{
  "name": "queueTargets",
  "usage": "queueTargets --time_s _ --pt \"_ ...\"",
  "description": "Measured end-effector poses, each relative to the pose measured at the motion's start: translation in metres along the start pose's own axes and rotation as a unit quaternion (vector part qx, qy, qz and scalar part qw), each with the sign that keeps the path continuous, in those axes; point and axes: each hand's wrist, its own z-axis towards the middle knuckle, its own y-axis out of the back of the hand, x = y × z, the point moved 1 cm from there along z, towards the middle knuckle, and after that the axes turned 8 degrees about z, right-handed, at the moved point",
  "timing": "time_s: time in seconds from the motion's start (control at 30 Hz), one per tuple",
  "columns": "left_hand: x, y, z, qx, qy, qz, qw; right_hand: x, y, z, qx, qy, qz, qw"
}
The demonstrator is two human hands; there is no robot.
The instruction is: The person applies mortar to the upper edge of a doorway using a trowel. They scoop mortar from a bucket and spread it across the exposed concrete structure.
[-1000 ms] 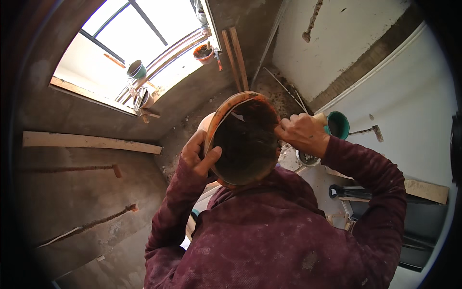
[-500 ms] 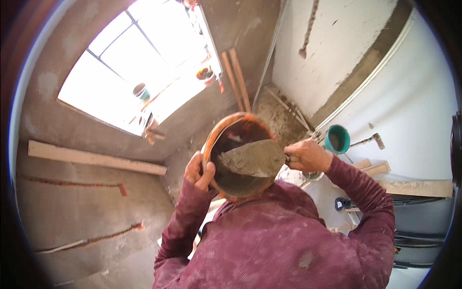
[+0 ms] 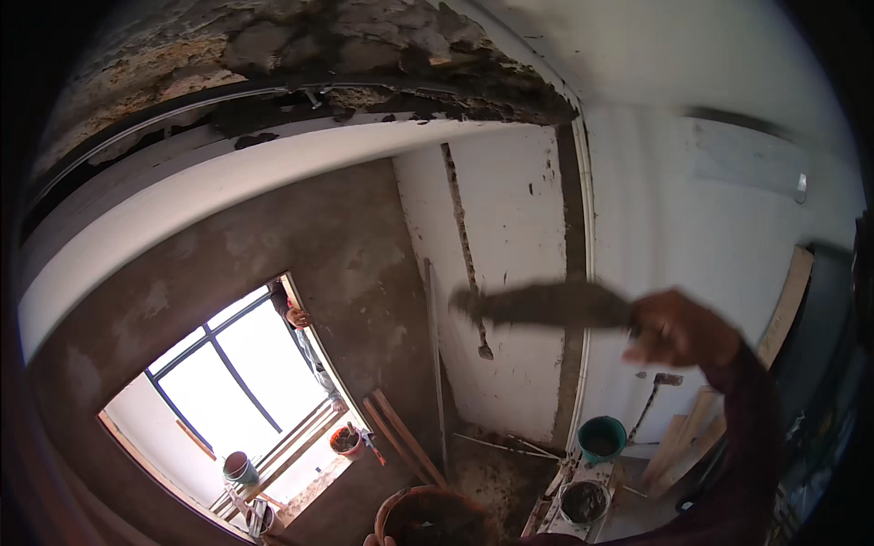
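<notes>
My right hand (image 3: 678,328) is closed round a long, tapered, grey-coated trowel (image 3: 555,306), between 3 and 4 o'clock.
The trowel is motion-blurred, tip toward 9 o'clock, in front of a pale, flat wall (image 3: 519,209) scored by a rough, dark channel (image 3: 462,227). At 6 o'clock I have a round, orange-rimmed bucket (image 3: 393,503), dark inside; fingertips of my left hand (image 3: 371,540) show at its rim, too cropped for me to tell the grip. A round, teal-green tub (image 3: 601,439) sits near half past 4; ragged, crusted masonry (image 3: 282,50) spans 11 o'clock.
</notes>
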Motion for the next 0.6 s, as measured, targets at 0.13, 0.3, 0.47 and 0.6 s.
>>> queueTargets --time_s 0.13,0.3,0.47,0.6 --pt "-0.009 -0.007 0.007 0.013 -0.032 0.033 0.999 0.017 0.075 0.024 -0.079 -0.027 -0.126 0.988" --pt "-0.033 -0.018 0.003 0.004 -0.072 0.08 0.994 0.036 0.131 0.051 -0.126 -0.091 -0.296 0.942" --pt "-0.023 -0.022 0.006 0.0 -0.07 0.081 0.994 0.036 0.136 0.063 -0.176 -0.059 -0.363 0.913" --pt "-0.011 -0.021 0.01 0.013 -0.033 0.057 0.998 0.036 0.138 0.08 -0.174 0.033 -0.396 0.901"
